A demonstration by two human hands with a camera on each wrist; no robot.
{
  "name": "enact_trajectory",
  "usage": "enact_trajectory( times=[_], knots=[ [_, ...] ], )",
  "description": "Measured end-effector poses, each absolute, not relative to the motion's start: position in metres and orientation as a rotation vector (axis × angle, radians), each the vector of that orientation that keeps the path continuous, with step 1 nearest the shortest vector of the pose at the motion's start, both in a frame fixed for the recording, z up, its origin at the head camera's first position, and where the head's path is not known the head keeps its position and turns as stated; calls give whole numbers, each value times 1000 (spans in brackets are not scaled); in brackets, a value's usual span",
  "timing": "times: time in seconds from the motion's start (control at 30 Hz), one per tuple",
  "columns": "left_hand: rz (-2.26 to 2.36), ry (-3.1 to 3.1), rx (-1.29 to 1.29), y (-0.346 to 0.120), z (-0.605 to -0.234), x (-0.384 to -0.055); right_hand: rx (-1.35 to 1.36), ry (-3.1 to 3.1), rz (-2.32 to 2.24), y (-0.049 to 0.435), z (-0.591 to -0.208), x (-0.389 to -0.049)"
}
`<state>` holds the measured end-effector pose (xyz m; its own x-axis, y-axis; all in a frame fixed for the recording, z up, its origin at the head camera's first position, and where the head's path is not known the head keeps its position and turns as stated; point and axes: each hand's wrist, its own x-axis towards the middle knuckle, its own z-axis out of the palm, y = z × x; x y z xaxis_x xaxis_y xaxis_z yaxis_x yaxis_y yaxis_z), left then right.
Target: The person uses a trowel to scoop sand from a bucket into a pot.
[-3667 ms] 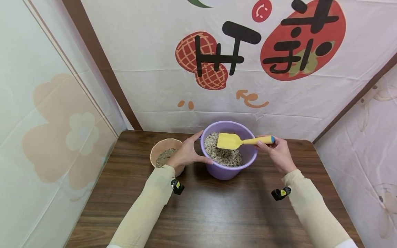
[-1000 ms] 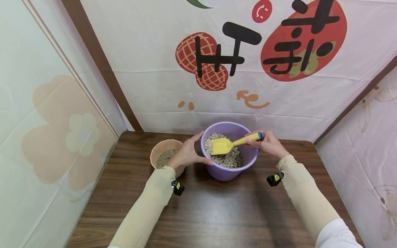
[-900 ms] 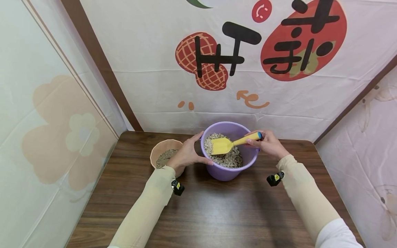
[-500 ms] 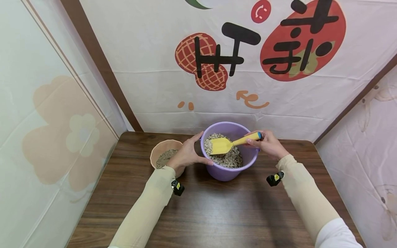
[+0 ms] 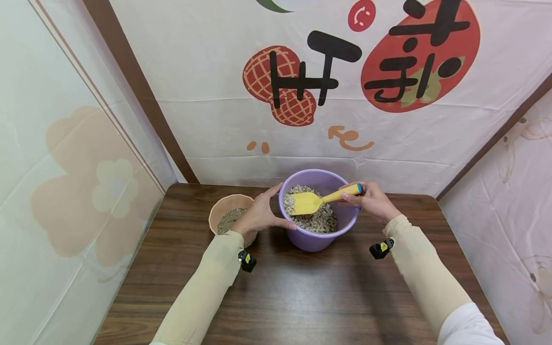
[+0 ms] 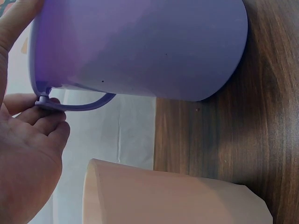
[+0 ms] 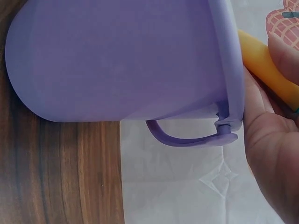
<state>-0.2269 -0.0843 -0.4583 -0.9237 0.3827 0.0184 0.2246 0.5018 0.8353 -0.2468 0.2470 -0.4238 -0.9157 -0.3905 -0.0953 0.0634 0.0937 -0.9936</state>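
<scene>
A purple bucket (image 5: 312, 242) stands on the table, partly filled with speckled gravel-like grains (image 5: 321, 221). My left hand (image 5: 260, 213) grips its left rim, the thumb at the near side and the fingers at the handle joint, as the left wrist view shows. My right hand (image 5: 373, 201) holds a yellow toy shovel (image 5: 307, 203) by its handle, over the bucket's right rim. Pale grains lie at the tip of the shovel's blade, low inside the bucket. Whether the blade is sunk in the grains I cannot tell.
Left of the bucket stands a peach-coloured pot (image 5: 220, 211) with fine grey-brown grains inside, partly covered by my left wrist. The purple handle (image 7: 187, 141) hangs behind the bucket. A printed cloth backdrop (image 5: 207, 129) rises behind the brown wooden table (image 5: 302, 297).
Since the oldest frame, my right hand has moved left and the shovel blade has shifted left and lower into the bucket. Over the last second hands and shovel stay almost still.
</scene>
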Motion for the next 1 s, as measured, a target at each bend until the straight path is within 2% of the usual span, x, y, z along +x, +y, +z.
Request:
enact_trajectory(
  times=[1.0],
  knots=[
    [1377,2562,526,-86,-457,-227,-347,1896,-2085,260,-428,-236]
  ],
)
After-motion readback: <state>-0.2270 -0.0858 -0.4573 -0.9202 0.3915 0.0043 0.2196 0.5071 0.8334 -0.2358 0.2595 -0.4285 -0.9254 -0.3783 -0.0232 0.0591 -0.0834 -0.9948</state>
